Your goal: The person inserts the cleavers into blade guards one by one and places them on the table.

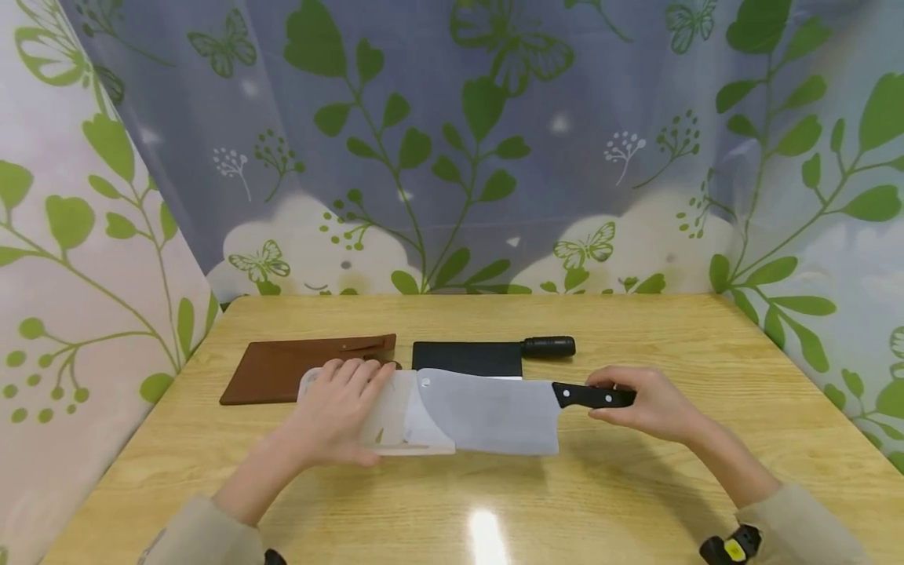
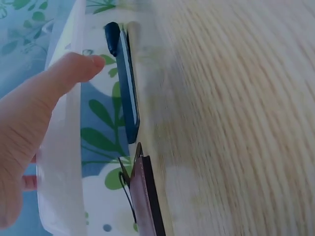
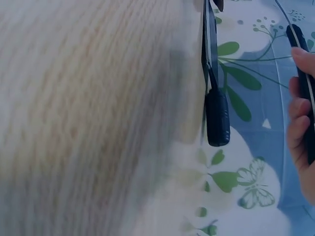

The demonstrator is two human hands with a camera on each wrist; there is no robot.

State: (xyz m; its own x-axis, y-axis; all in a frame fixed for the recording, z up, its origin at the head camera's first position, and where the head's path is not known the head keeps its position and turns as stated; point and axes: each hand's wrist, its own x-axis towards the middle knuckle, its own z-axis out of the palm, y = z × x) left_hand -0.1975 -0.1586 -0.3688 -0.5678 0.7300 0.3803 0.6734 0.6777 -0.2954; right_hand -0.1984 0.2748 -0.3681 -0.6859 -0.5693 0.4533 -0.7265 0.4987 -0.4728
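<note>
Knife (image 1: pixel 501 412) end inside pale cover (image 1: pixel 399 428)

The left hand (image 1: pixel 341 412) grips the cover with its fingers; the right hand (image 1: pixel 651 400) has fingers closed around the black handle (image 1: pixel 582 395). Both things are above the counter (image 1: pixel 607 494), where a black-covered knife (image 1: pixel 466 358) and a brown case (image 1: pixel 278 369) lie.

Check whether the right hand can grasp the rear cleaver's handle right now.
Probably not: the right hand is gripping the held cleaver's handle. Were it freed, the way looks clear, as nothing covers the rear cleaver's handle.
</note>
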